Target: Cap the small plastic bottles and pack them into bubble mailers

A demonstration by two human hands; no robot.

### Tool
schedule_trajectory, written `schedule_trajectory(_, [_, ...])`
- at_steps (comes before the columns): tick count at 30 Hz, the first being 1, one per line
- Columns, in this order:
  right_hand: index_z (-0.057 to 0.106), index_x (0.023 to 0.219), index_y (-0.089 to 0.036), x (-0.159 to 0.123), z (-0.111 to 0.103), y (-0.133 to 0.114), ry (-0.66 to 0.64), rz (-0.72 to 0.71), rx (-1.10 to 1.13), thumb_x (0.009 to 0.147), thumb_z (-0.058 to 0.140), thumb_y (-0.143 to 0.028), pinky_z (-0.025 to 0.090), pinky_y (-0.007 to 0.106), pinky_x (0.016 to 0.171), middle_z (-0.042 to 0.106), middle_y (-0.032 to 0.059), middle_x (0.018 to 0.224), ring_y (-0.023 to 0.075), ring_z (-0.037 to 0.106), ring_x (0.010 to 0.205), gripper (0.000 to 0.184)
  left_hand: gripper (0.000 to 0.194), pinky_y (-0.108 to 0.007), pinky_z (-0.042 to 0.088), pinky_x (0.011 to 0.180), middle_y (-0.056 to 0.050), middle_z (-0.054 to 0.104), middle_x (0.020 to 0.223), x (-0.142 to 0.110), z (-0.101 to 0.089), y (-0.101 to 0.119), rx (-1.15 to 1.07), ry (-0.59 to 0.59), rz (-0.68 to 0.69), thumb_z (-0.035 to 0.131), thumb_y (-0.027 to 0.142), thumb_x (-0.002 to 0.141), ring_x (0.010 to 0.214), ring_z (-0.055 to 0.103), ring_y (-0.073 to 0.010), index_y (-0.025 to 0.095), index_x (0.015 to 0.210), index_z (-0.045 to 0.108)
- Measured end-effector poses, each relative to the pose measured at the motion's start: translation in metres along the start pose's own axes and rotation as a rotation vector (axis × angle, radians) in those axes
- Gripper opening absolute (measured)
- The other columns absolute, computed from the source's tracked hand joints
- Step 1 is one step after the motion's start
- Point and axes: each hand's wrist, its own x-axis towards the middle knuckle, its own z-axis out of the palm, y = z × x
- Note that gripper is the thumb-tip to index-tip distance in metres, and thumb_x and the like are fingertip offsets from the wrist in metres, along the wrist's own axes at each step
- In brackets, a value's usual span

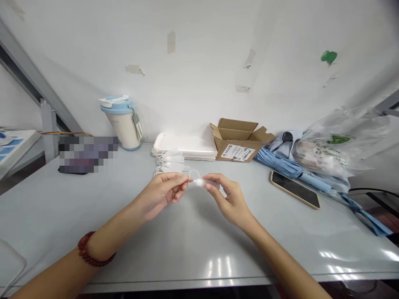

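Above the middle of the grey table point(187, 249), both my hands meet on one small white plastic piece with a thin loop point(197, 180). My left hand point(162, 193) pinches its left end, where the thin loop is, between thumb and fingers. My right hand point(226, 197) pinches the white cap-like end with thumb and forefinger. Just behind them lie several similar small white pieces point(170, 162) in a loose row, in front of a stack of flat white packets point(187, 147). A dark red bead bracelet point(90, 253) is on my left wrist.
A cream and blue lidded cup point(123, 122) stands at the back left beside a blurred dark object point(85, 154). An open cardboard box point(238, 141) sits at the back centre. To the right lie a phone point(294, 189), a folded blue umbrella point(299, 170) and clear plastic bags point(336, 145).
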Motion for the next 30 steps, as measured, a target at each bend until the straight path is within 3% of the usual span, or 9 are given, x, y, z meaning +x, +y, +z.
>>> schedule_trajectory(6, [0.063, 0.099, -0.02, -0.0003, -0.0005, 0.0012, 0.019, -0.011, 0.024, 0.089, 0.053, -0.027, 0.048, 0.024, 0.068, 0.07, 0.0031, 0.091, 0.0135, 0.063, 0.078, 0.016, 0.018, -0.016, 0.032, 0.046, 0.002, 0.05, 0.065, 0.0003, -0.0024, -0.0011, -0.047, -0.026, -0.007, 0.064, 0.029, 0.082, 0.05, 0.042, -0.0033, 0.012, 0.079, 0.069])
schedule_trajectory(21, [0.063, 0.1, -0.019, -0.0004, 0.0025, 0.0011, 0.025, -0.01, 0.006, 0.089, 0.053, -0.026, 0.047, 0.021, 0.061, 0.069, 0.0027, 0.09, 0.0114, 0.061, 0.073, 0.016, 0.018, -0.015, 0.033, 0.047, 0.002, 0.049, 0.063, 0.0009, -0.0017, -0.0036, -0.056, -0.037, -0.004, 0.064, 0.029, 0.083, 0.051, 0.042, -0.0032, 0.012, 0.079, 0.07])
schedule_trajectory(30, [0.062, 0.099, -0.019, -0.002, 0.003, 0.0002, 0.037, -0.023, -0.038, 0.09, 0.052, -0.025, 0.048, 0.021, 0.062, 0.07, 0.0025, 0.087, 0.0113, 0.061, 0.07, 0.015, 0.021, -0.018, 0.035, 0.049, 0.003, 0.051, 0.061, -0.0015, -0.0003, -0.0056, 0.081, 0.031, 0.084, 0.063, 0.031, 0.083, 0.05, 0.043, -0.0047, 0.014, 0.072, 0.068])
